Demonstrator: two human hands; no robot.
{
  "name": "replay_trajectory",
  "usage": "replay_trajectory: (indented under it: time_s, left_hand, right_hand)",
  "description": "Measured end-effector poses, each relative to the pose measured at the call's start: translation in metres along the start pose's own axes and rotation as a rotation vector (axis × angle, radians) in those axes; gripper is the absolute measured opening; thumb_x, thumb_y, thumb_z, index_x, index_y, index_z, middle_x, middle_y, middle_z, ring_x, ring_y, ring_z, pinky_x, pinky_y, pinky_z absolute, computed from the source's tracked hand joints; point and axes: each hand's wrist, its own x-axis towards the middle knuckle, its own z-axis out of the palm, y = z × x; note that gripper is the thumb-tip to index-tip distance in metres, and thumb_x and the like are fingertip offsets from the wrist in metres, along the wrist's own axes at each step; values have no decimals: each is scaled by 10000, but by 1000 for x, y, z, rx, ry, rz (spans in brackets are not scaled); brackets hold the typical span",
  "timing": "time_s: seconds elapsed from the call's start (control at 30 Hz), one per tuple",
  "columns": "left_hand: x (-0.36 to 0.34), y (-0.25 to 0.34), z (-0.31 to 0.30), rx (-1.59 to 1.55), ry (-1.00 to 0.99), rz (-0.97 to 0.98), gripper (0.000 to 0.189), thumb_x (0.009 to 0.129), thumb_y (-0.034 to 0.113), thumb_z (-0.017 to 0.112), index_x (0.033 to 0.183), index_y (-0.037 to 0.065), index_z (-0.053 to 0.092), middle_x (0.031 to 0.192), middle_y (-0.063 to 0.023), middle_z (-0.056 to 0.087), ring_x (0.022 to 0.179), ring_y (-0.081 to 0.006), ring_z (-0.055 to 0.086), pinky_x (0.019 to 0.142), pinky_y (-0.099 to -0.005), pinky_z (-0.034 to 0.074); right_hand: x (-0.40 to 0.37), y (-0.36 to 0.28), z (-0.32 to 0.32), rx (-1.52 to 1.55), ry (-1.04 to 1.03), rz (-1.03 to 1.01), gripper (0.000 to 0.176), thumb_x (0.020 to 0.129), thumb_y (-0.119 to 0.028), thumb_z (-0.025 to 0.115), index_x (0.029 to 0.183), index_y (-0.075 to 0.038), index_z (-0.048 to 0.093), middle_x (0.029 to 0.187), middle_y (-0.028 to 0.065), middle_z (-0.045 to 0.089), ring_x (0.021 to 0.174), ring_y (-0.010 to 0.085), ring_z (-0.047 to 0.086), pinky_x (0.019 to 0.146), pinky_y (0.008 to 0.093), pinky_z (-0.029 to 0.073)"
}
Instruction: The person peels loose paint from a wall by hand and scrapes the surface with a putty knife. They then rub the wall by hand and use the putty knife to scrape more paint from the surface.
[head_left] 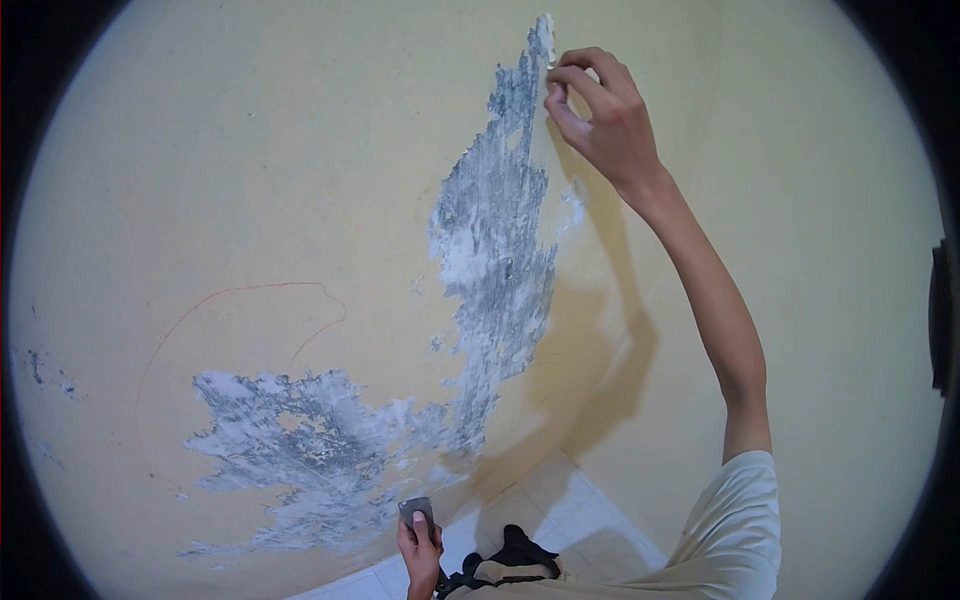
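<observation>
In the head view a yellow painted wall (250,180) carries a long bare patch (490,220) where the paint is gone and grey-white plaster shows. At the narrow top end of this patch, my right hand (610,115) is raised with thumb and fingers curled in a pinch. Its fingertips meet the loose paint edge (549,62), and the small flake there is partly hidden. Low in the view, my left hand (420,560) grips a flat grey scraper blade (416,510), its thumb pressed on the face. The blade points up, close to the lower bare patch (310,440).
A thin red curved line (230,289) is drawn on the wall at left. Below lies a white tiled floor (590,510), with a dark shoe (525,548) on it. My arm's shadow (600,390) falls across the wall. Something dark (938,318) stands at the far right edge.
</observation>
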Motion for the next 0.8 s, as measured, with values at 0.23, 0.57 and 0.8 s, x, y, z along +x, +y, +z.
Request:
replay_trajectory:
  time_s: [0.23, 0.57, 0.8]
  left_hand:
    - [0, -1, -2, 16, 12, -48, 299, 1031, 369, 469, 1034, 71, 481, 576, 2, 452, 437, -64, 392, 378, -230, 300]
    - [5, -3, 0, 12, 0, -7, 293, 1027, 407, 465, 996, 118, 426, 580, 11, 443, 406, -64, 377, 356, -233, 293]
    - [6, -3, -2, 0, 1, -36, 298, 1026, 411, 465, 1002, 115, 439, 583, 8, 444, 404, -64, 373, 356, -228, 297]
  right_hand:
    - [11, 8, -5, -50, -2, -57, 148, 820, -101, 727, 956, -56, 691, 939, 59, 655, 848, 218, 638, 782, 319, 531]
    - [25, 17, -5, -141, -76, -270, 156, 826, -100, 717, 963, -37, 677, 926, 59, 650, 840, 204, 635, 785, 316, 524]
    - [36, 19, -7, -144, -153, -342, 189, 780, -69, 742, 946, -34, 660, 905, 58, 642, 813, 205, 618, 780, 320, 529]
